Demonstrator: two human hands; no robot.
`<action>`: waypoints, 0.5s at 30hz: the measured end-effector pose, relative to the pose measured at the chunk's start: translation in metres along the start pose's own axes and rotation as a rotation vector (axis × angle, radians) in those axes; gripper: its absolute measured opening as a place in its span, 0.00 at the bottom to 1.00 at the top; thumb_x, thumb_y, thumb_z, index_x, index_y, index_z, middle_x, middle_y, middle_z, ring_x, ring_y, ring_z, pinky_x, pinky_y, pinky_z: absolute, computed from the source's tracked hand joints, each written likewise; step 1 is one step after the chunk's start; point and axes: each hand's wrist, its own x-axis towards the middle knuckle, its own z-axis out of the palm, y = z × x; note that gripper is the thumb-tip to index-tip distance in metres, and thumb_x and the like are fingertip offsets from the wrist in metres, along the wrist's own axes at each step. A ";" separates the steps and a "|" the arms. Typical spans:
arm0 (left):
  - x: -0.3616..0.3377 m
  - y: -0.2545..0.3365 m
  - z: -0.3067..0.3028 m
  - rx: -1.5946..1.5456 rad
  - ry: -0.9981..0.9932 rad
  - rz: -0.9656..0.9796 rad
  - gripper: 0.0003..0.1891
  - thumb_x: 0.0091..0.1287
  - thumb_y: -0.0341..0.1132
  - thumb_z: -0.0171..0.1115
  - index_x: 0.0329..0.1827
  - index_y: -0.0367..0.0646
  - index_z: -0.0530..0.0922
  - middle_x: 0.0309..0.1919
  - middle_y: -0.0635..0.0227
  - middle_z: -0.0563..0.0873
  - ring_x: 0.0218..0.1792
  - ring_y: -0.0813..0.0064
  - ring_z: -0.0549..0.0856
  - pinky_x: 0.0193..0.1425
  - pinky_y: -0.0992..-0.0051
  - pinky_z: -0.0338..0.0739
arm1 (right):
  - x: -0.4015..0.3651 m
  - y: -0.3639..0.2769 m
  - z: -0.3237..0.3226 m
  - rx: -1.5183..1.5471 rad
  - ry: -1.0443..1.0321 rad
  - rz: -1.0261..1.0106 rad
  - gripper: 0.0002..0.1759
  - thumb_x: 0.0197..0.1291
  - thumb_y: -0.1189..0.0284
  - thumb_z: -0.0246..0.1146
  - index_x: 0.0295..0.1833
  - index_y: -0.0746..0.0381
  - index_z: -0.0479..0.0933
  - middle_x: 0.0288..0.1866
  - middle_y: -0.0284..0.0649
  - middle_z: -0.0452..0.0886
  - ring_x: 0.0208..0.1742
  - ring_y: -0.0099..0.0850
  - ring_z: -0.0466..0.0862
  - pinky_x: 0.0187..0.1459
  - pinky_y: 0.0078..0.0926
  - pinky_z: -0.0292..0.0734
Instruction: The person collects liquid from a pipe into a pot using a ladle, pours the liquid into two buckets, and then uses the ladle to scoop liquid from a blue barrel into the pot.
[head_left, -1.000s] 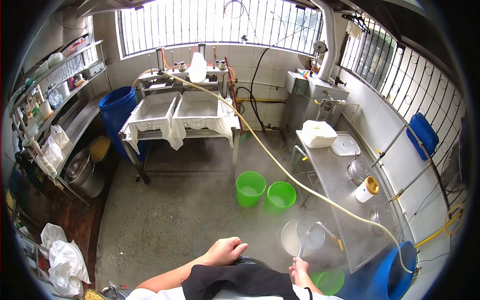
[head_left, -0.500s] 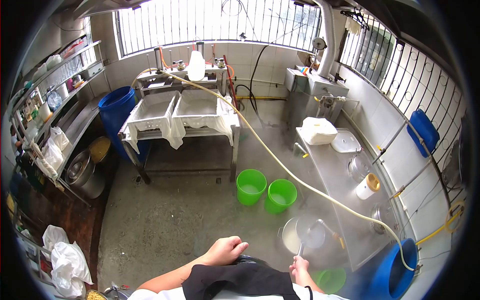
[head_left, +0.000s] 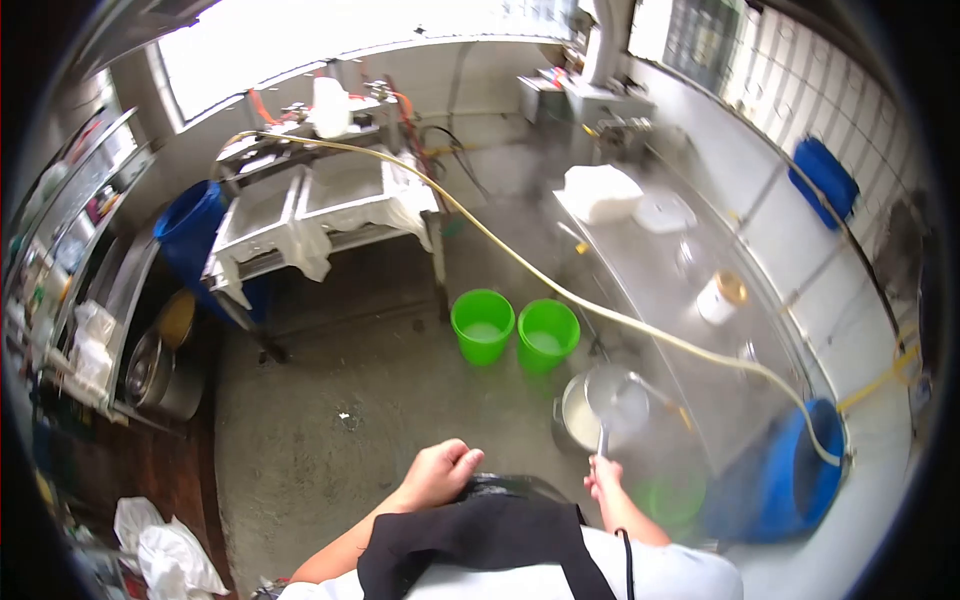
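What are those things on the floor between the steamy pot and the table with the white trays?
A green bucket and a second green bucket, side by side; the head view shows them.

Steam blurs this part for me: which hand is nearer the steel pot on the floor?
Right. The right hand grips the strainer handle just on the near side of the pot; the left hand rests on a dark container well to its left.
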 end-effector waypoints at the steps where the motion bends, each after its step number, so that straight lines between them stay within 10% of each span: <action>1: 0.001 -0.001 0.001 0.006 -0.001 0.013 0.17 0.75 0.45 0.67 0.39 0.36 0.85 0.29 0.53 0.86 0.30 0.64 0.85 0.40 0.64 0.81 | 0.001 0.001 0.000 0.005 0.013 -0.017 0.09 0.59 0.72 0.68 0.30 0.61 0.75 0.17 0.30 0.67 0.14 0.25 0.66 0.15 0.31 0.70; 15: 0.003 0.000 0.013 -0.014 0.000 -0.007 0.16 0.77 0.39 0.68 0.34 0.36 0.80 0.23 0.71 0.78 0.28 0.81 0.72 0.32 0.73 0.71 | 0.006 0.007 -0.009 -0.009 0.002 -0.023 0.15 0.59 0.75 0.66 0.22 0.55 0.70 0.14 0.26 0.66 0.11 0.21 0.63 0.15 0.31 0.70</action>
